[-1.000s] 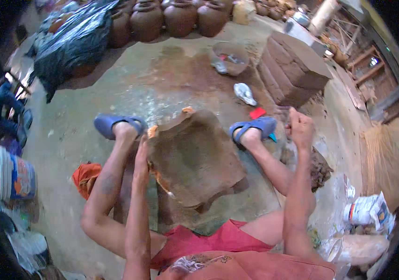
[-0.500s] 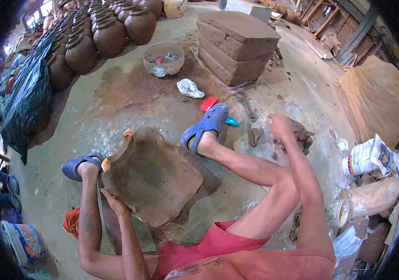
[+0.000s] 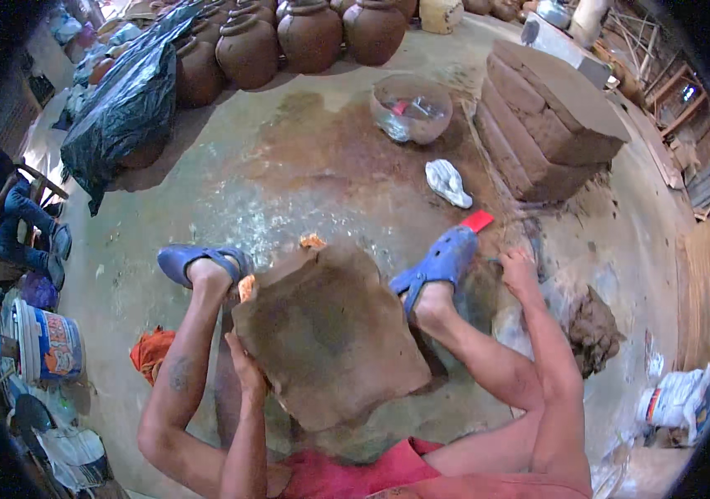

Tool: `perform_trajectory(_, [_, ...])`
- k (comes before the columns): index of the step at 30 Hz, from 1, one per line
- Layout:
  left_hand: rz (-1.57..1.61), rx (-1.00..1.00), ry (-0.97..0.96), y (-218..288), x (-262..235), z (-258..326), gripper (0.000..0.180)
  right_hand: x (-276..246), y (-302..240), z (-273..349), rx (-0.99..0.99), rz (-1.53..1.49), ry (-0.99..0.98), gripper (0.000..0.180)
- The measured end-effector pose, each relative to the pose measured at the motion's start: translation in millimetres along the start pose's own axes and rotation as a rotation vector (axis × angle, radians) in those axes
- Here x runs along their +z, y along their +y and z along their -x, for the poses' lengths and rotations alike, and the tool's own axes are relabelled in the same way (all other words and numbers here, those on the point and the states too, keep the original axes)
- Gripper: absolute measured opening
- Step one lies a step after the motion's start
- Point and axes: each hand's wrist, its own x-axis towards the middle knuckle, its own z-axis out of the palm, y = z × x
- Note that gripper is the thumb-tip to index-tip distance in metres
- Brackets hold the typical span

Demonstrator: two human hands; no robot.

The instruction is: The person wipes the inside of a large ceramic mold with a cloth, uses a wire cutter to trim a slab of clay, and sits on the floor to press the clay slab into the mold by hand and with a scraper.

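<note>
Two hands split | left hand (image 3: 247, 373) flat against edge of clay slab (image 3: 326, 333), grip spread, propping it tilted between the feet | right hand (image 3: 517, 270) out on floor (image 3: 288, 200) near clay lump (image 3: 594, 331), grip unclear | slab over lap, within reach.

We saw the clay slab (image 3: 330, 333) between the two feet, the left hand (image 3: 244, 366) at its left edge. The right hand (image 3: 518, 270) was on the floor right of it, the stacked blocks (image 3: 548, 125) behind, the bowl (image 3: 411, 108) left of those.
</note>
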Motion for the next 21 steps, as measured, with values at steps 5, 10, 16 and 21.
perform_trajectory(5, [-0.079,0.053,0.038,1,10,7,0.077,-110,-3,-92,0.249,-0.287,0.402,0.025])
perform_trajectory(10, [-0.169,-0.038,0.159,3,7,18,0.082,-168,-67,-273,-0.023,-0.414,0.666,0.026])
perform_trajectory(16, [-0.037,-0.077,0.224,-13,-14,25,0.077,-110,-90,-481,0.126,0.022,0.046,0.026])
perform_trajectory(21, [-0.186,-0.301,0.400,-10,-11,24,0.084,-56,-81,-523,0.265,0.040,0.039,0.026])
